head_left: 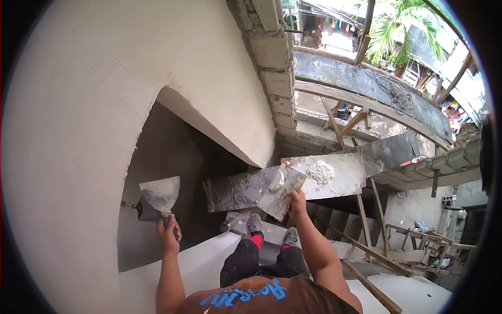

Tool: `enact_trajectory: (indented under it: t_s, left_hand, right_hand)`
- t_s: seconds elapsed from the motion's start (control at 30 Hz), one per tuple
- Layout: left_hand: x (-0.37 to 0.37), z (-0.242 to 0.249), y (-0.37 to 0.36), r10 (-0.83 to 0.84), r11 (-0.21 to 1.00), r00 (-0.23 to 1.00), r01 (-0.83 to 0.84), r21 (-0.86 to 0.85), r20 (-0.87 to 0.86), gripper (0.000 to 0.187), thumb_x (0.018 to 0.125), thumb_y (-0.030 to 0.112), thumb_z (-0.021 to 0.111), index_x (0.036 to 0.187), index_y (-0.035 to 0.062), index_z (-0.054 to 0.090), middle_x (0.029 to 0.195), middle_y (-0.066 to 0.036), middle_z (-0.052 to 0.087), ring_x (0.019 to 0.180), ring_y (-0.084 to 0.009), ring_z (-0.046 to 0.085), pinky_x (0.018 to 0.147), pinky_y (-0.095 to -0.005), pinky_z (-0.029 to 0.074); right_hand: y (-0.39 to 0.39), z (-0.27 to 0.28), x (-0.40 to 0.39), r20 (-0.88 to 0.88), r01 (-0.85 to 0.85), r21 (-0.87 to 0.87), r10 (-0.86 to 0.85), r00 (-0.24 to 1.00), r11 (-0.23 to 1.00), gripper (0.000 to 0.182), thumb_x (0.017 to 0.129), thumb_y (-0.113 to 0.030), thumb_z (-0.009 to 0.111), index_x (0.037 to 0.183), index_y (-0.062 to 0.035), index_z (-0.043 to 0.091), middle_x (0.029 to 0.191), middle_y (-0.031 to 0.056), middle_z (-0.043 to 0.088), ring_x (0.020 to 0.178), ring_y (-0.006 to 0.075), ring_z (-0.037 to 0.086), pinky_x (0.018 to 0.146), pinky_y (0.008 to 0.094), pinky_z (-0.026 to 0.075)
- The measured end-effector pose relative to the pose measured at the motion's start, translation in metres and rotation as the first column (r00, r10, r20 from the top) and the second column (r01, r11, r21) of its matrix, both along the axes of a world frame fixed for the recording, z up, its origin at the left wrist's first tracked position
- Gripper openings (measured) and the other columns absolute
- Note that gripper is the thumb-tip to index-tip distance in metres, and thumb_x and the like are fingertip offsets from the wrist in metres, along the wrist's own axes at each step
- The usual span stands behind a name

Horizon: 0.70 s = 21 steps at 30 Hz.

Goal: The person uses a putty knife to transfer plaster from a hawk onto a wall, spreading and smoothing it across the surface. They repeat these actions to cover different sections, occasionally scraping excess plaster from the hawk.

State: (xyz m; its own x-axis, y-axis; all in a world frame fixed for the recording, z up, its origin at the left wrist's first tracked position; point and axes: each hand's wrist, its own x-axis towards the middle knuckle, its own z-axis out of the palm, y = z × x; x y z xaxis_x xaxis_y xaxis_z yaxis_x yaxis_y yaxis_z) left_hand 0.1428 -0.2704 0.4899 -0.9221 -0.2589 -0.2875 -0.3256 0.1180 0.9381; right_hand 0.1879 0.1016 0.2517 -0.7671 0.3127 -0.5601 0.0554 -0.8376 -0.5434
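My left hand (169,235) is closed round the handle of a wide putty knife (161,194), its broad blade pointing up and smeared with pale material. My right hand (297,204) grips the edge of a flat, plaster-smeared board (281,192), which carries a small lump of white plaster (277,181). That board is over a long plank (240,189). Just right of it, a pale sheet (345,172) on the planks bears a larger heap of white plaster (320,172).
A smooth wall (73,115) with an angular opening fills the left. Concrete blocks (277,83) rise at the centre top. Wooden braces (377,214) stand right of the planks, and stairs (334,222) lie below. A coiled rope (400,97) rests on the upper platform.
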Motion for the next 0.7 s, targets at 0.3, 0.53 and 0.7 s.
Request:
enact_trajectory:
  t_s: [0.3, 0.53, 0.7]
  left_hand:
    - [0.003, 0.041, -0.094, 0.259, 0.838, 0.964, -0.197, 0.509, -0.054, 0.017, 0.098, 0.025, 0.061, 0.107, 0.0100, 0.060, 0.077, 0.001, 0.051, 0.057, -0.0079, 0.045, 0.043, -0.0212, 0.033]
    - [-0.032, 0.044, -0.182, 0.438, 0.591, 0.859, -0.053, 0.805, -0.265, 0.026, 0.103, 0.031, 0.054, 0.108, 0.0068, 0.059, 0.077, 0.001, 0.051, 0.061, -0.0084, 0.041, 0.048, -0.0226, 0.034]
    - [-0.045, 0.038, -0.209, 0.503, 0.562, 0.829, -0.100, 0.821, -0.243, 0.026, 0.103, 0.032, 0.054, 0.108, 0.0069, 0.059, 0.076, 0.001, 0.051, 0.060, -0.0082, 0.041, 0.048, -0.0224, 0.033]
  right_hand:
    - [-0.003, 0.056, -0.045, -0.070, -0.032, 0.126, 0.041, 0.997, 0.992, 0.026, 0.080, -0.007, 0.060, 0.106, -0.0001, 0.061, 0.090, 0.0081, 0.065, 0.081, 0.0204, 0.063, 0.075, 0.0348, 0.052]
    - [-0.003, 0.065, 0.026, 0.087, 0.073, 0.147, -0.086, 0.993, 0.987, 0.023, 0.078, -0.009, 0.060, 0.100, 0.0000, 0.062, 0.086, 0.0083, 0.064, 0.074, 0.0225, 0.064, 0.071, 0.0372, 0.055]
    - [0.001, 0.060, 0.053, 0.139, 0.125, 0.223, -0.158, 0.978, 0.967, 0.021, 0.079, -0.012, 0.061, 0.096, 0.0004, 0.063, 0.084, 0.0087, 0.063, 0.074, 0.0228, 0.063, 0.068, 0.0383, 0.054]
